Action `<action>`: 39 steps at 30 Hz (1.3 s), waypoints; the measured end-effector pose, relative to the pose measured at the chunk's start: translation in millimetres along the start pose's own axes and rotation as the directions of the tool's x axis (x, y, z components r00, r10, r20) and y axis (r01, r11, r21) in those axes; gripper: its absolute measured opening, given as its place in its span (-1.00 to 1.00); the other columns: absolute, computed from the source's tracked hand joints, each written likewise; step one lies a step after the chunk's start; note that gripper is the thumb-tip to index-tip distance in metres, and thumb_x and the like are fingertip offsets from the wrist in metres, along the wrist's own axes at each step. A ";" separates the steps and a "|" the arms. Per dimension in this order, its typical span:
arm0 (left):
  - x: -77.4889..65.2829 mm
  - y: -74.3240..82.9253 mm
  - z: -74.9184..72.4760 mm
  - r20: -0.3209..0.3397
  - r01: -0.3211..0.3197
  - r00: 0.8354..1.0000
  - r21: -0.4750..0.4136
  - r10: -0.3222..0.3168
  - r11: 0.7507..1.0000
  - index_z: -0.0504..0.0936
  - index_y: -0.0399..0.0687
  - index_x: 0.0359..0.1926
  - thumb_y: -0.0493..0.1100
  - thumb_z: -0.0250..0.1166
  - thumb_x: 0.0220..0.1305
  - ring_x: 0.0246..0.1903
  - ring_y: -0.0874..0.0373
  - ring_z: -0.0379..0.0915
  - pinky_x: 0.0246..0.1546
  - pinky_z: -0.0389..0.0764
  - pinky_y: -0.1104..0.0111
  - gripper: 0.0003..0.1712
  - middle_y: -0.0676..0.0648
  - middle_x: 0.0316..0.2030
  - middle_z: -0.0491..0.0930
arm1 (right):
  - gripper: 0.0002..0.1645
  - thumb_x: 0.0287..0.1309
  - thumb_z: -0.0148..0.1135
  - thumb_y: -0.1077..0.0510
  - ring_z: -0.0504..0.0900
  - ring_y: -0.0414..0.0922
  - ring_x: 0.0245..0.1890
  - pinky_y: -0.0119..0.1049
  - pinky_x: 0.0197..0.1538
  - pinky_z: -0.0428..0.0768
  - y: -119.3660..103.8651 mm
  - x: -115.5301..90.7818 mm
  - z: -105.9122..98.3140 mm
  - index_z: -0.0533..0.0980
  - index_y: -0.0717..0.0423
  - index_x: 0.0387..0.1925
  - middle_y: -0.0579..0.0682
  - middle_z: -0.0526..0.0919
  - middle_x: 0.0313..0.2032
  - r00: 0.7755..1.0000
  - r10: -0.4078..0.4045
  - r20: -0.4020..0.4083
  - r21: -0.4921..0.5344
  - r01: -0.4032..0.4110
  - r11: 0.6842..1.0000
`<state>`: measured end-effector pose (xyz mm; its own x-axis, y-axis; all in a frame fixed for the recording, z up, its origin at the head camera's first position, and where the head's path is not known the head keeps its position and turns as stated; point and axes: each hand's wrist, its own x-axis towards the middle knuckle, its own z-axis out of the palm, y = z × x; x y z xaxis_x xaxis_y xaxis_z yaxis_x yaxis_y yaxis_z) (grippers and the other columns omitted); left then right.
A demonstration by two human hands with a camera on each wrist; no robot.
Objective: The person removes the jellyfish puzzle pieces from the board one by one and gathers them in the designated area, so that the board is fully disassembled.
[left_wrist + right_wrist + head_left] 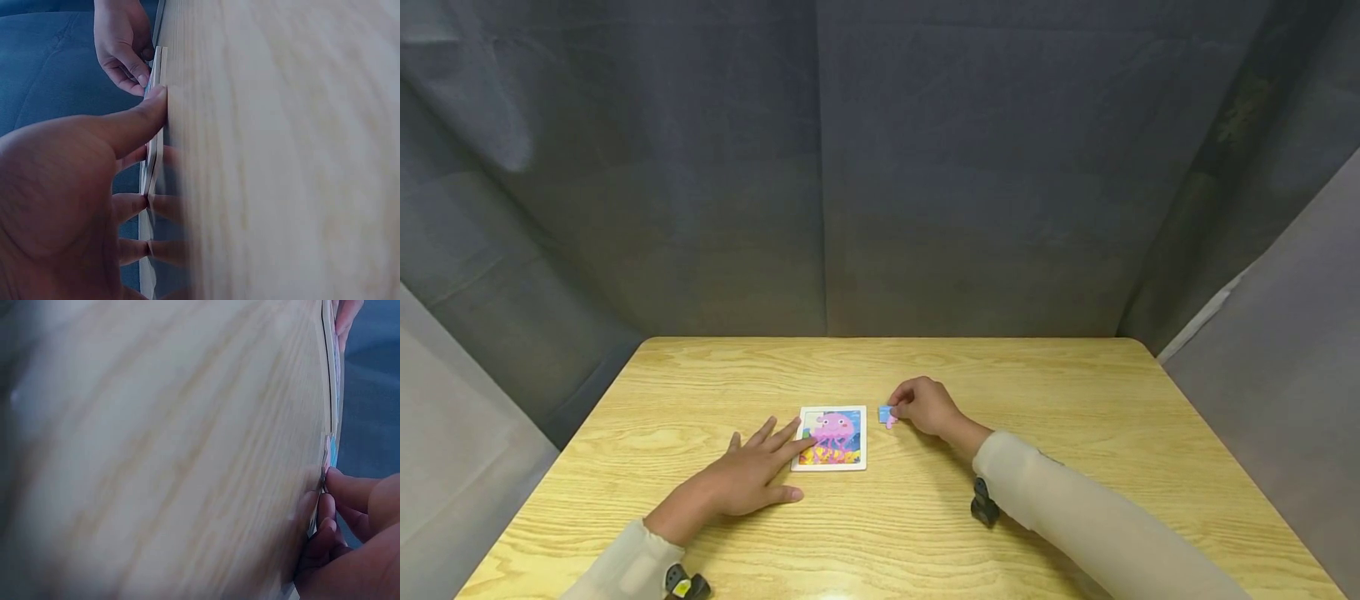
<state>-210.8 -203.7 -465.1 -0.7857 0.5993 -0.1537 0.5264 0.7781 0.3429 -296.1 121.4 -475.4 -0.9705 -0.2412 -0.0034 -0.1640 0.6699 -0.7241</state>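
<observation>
A square jigsaw puzzle of a pink jellyfish lies in a white-rimmed tray on the table. At its upper left corner a pale patch of the base shows. My left hand spreads its fingers over the tray's left side, the index fingertip on the picture and the thumb near the front left corner. Just right of the tray, my right hand pinches a blue and pink puzzle piece between thumb and fingers, close over the table. The right wrist view shows the piece edge-on, partly behind the fingers.
The light wood-grain table extends around both hands. A dark grey curtain hangs behind its far edge, with pale panels at the sides. Dark wrist devices sit by both sleeve cuffs.
</observation>
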 end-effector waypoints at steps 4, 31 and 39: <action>0.1 0.6 -0.8 -0.002 -0.005 1.000 -0.002 0.005 1.000 0.12 0.23 0.63 0.34 0.18 0.43 0.57 -0.42 -0.29 0.21 -0.17 -0.65 -0.11 -0.15 0.65 -0.16 | -0.93 0.25 0.45 0.24 0.55 -0.19 -0.36 -0.25 -0.18 0.54 0.0 -0.7 0.1 0.72 0.19 -0.30 -0.11 0.69 -0.43 1.000 0.007 0.003 -0.001 -0.007 1.000; -0.6 -0.8 -0.2 0.002 0.003 1.000 -0.010 -0.003 1.000 0.10 0.25 0.64 0.33 0.20 0.42 0.58 -0.41 -0.32 0.22 -0.19 -0.64 -0.10 -0.13 0.66 -0.18 | -0.95 0.28 0.42 0.24 0.60 -0.16 -0.30 -0.24 -0.15 0.60 -3.5 -0.2 -0.9 0.74 0.13 -0.24 -0.08 0.73 -0.34 0.999 0.033 0.015 0.080 -0.034 0.996; -0.2 0.1 1.1 0.006 0.004 1.000 -0.006 -0.004 1.000 0.11 0.27 0.63 0.34 0.20 0.42 0.58 -0.39 -0.33 0.23 -0.20 -0.64 -0.10 -0.12 0.66 -0.19 | -0.94 0.27 0.42 0.27 0.62 -0.18 -0.33 -0.27 -0.14 0.61 -11.2 1.9 3.0 0.74 0.17 -0.24 -0.06 0.75 -0.34 1.000 0.002 0.003 0.108 -0.003 0.994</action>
<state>-210.2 -203.5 -466.1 -0.7855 0.5976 -0.1605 0.5216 0.7790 0.3480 -295.5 111.3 -469.4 -0.9704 -0.2414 -0.0069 -0.1413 0.5907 -0.7944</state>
